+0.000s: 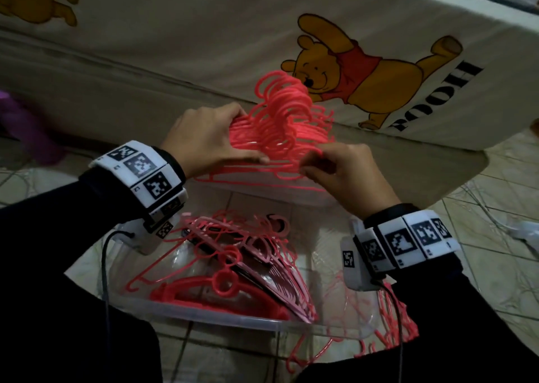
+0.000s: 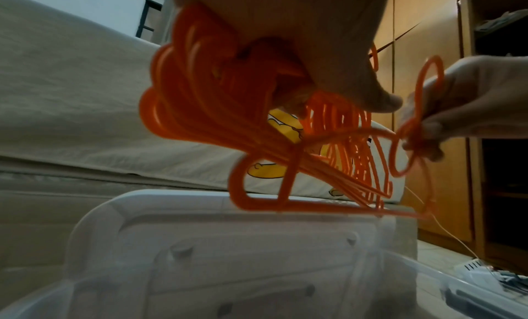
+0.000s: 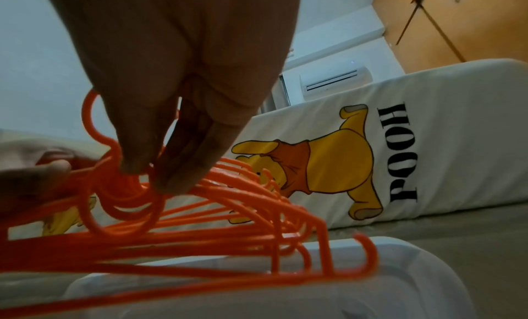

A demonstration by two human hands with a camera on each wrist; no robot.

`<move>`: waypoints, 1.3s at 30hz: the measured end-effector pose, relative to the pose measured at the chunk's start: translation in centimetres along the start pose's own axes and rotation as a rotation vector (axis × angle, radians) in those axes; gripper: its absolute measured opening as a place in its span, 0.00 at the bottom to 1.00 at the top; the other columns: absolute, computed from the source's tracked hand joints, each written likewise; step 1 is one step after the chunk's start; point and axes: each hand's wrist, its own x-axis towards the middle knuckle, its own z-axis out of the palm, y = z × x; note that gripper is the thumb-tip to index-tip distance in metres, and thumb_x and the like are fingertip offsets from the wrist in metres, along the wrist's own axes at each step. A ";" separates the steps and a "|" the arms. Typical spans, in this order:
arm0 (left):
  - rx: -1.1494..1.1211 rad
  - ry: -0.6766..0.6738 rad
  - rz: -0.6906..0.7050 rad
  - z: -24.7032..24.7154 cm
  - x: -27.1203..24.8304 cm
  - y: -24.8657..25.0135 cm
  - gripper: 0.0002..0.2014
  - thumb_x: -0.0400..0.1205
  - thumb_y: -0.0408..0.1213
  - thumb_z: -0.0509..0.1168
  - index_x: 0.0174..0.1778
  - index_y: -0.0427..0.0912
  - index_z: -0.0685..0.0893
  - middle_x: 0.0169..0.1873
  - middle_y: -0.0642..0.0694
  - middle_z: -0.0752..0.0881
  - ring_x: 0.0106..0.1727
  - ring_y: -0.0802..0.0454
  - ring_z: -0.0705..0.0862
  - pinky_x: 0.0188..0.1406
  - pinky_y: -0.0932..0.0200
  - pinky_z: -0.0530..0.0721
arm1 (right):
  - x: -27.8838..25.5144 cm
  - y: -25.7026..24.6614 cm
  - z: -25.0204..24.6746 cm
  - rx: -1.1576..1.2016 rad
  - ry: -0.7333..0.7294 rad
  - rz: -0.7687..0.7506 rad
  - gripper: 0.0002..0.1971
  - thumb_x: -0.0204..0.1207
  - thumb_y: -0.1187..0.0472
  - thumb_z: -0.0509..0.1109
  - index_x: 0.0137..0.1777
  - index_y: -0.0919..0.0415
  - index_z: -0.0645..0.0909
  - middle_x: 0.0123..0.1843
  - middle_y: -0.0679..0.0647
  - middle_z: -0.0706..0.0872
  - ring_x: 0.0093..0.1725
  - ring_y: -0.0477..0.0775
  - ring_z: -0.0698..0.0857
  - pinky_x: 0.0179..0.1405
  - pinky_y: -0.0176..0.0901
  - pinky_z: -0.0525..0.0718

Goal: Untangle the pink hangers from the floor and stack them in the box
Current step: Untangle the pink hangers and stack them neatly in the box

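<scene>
A thick bundle of pink hangers hangs in the air over the far edge of the clear plastic box. My left hand grips the bundle's left side, thumb across the front; the left wrist view shows the bundle of hangers under its palm. My right hand pinches the hook loops on the right, and the hooks sit between thumb and fingers in the right wrist view. More pink hangers lie in the box. Loose pink hangers lie on the floor at its right.
A mattress with a cartoon-bear sheet stands just behind the box. Tiled floor lies to the right, with a white item on it. A purple object sits at the far left. Wooden cabinets stand beyond the bed.
</scene>
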 end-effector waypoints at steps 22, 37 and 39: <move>0.039 -0.133 0.006 0.6 -0.3 0.0 0.33 0.58 0.64 0.54 0.56 0.53 0.77 0.47 0.48 0.87 0.49 0.42 0.85 0.51 0.47 0.82 | 0.7 2.5 0.7 0.063 0.143 0.187 0.12 0.72 0.52 0.76 0.35 0.59 0.83 0.34 0.50 0.85 0.31 0.47 0.84 0.32 0.45 0.83; -0.121 0.032 -0.044 0.0 0.2 -0.2 0.17 0.62 0.50 0.62 0.47 0.56 0.74 0.35 0.54 0.80 0.38 0.47 0.82 0.40 0.61 0.70 | -3.9 10.1 13.5 -0.389 -0.750 0.505 0.11 0.70 0.67 0.67 0.52 0.66 0.82 0.55 0.66 0.86 0.56 0.66 0.86 0.45 0.48 0.81; -0.114 0.030 -0.027 0.1 0.1 -0.2 0.18 0.62 0.50 0.62 0.48 0.54 0.76 0.35 0.55 0.81 0.38 0.47 0.82 0.39 0.61 0.70 | -4.3 10.6 14.4 -0.421 -0.765 0.521 0.12 0.71 0.67 0.66 0.54 0.64 0.82 0.55 0.65 0.86 0.55 0.66 0.87 0.41 0.46 0.78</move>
